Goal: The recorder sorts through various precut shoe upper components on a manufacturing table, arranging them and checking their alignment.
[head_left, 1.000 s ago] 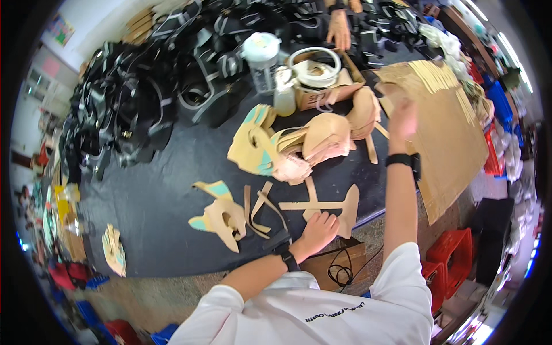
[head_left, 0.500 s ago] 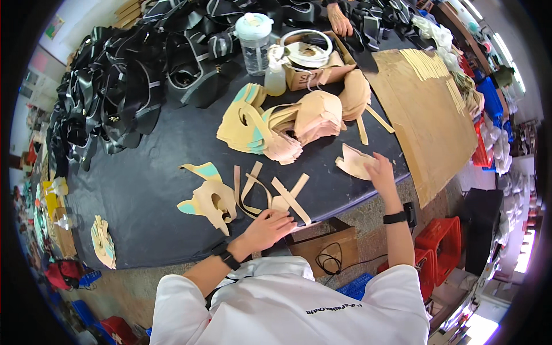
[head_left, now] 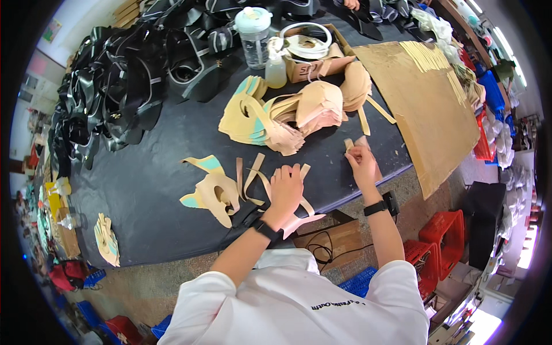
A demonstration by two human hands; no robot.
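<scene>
My right hand (head_left: 362, 165) is closed in a pinch on a beige shoe-upper-like piece (head_left: 376, 172), partly hidden by the hand, near the table's right front edge. A beige end (head_left: 348, 145) shows at its fingertips. My left hand (head_left: 286, 187) lies over thin beige strips (head_left: 253, 177), its fingers slightly apart and touching them; what is under the palm is hidden. Below its wrist, a pinkish-beige piece (head_left: 300, 223) juts over the table edge. To the left lies a beige cut-out piece with turquoise patches (head_left: 215, 192).
Stacked beige cut pieces (head_left: 319, 109) stand mid-table, before a cardboard box (head_left: 319, 70), a spray bottle (head_left: 275, 73) and a lidded jug (head_left: 253, 43). Black shoe-like items (head_left: 121, 86) pile far left. A cardboard sheet (head_left: 414, 98) covers the right side. Another person's hand (head_left: 351, 4) shows at the back.
My right hand has moved left and nearer with the beige piece. My left hand has moved up and right over the strips. The other person's hand at the back has shifted farther away.
</scene>
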